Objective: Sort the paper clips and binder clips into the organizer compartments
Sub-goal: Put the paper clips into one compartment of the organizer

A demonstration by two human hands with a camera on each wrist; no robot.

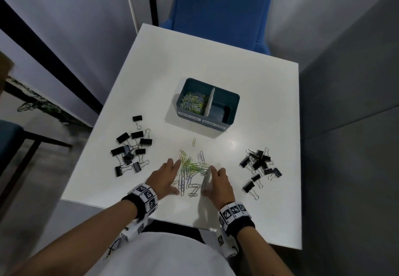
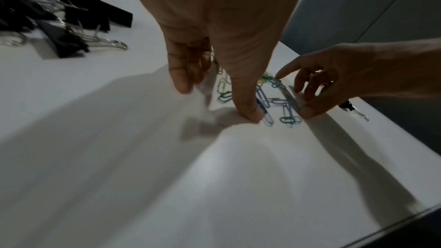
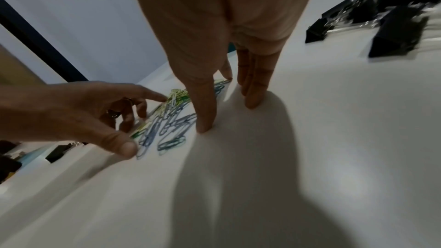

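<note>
A loose heap of coloured paper clips [image 1: 192, 171] lies on the white table [image 1: 237, 77] near its front edge. My left hand [image 1: 166, 177] rests at the heap's left side, my right hand [image 1: 217, 181] at its right side, fingers straight and touching the table. Neither hand holds anything. In the left wrist view my left hand's fingertips [image 2: 248, 114] press down beside the paper clips [image 2: 274, 101]. The right wrist view shows my right hand's fingertips [image 3: 205, 125] against the paper clips [image 3: 167, 120]. The teal organizer [image 1: 232, 100] stands beyond, with paper clips [image 1: 193, 100] in its left compartment.
A group of black binder clips [image 1: 129, 148] lies at the left of the table, another group of binder clips [image 1: 259, 165] at the right. One paper clip [image 1: 193, 141] lies alone between heap and organizer. A blue chair [image 1: 220, 5] stands behind the table.
</note>
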